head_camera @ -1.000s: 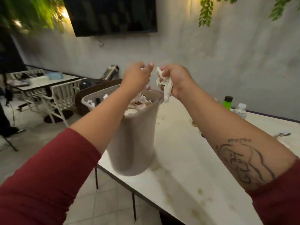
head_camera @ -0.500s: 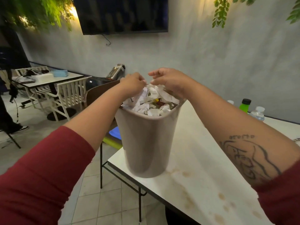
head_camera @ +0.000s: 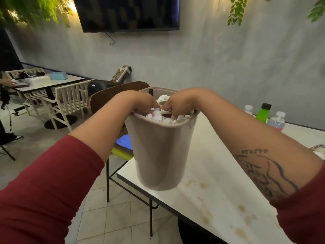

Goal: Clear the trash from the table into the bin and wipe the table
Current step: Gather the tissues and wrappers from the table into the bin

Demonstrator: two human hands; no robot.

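Standing at the table (head_camera: 219,173) corner, approx 6 o'clock from the wall TV (head_camera: 129,13), the bin (head_camera: 158,152) is seen packed w/ crumpled paper trash (head_camera: 162,100). Left hand (head_camera: 140,103) and right hand (head_camera: 181,104) are curled down onto the paper inside the rim. Brown stains (head_camera: 242,208) are spread at 5 o'clock from the bin.

The bin (head_camera: 159,152) is standing on the table (head_camera: 219,187) near its 9 o'clock corner, crumpled paper (head_camera: 163,100) sitting inside. Both hands, left hand (head_camera: 140,103) and right hand (head_camera: 181,104), are reaching in from 6 o'clock. Bottles (head_camera: 263,112) are standing toward 2 o'clock.
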